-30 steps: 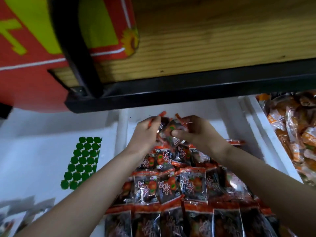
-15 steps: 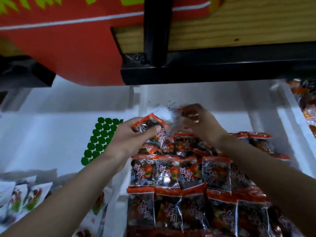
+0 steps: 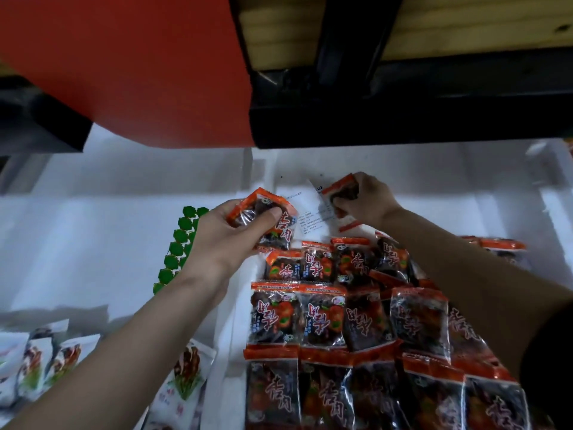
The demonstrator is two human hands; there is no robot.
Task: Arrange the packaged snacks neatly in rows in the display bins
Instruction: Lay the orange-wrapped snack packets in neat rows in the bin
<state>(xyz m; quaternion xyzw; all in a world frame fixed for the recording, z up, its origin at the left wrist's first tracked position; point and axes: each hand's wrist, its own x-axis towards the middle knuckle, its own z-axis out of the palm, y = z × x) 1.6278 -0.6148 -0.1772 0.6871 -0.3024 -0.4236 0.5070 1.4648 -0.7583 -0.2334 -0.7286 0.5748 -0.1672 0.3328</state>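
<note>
In the white bin (image 3: 434, 187), rows of snack packets (image 3: 313, 315) lie; my left hand (image 3: 217, 240) grips one packet (image 3: 263, 218), my right hand (image 3: 369, 200) pinches another (image 3: 339, 193).

Both hands (image 3: 217, 240) (image 3: 367, 201) each grip a red snack packet (image 3: 263, 218).

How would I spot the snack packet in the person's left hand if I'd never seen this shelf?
Find the white bin under the black shelf rail, filled with rows of red-and-black packets. At its left wall, the left hand holds one packet. Unlike its neighbours lying flat in rows, it is lifted off the pile and tilted.
</note>
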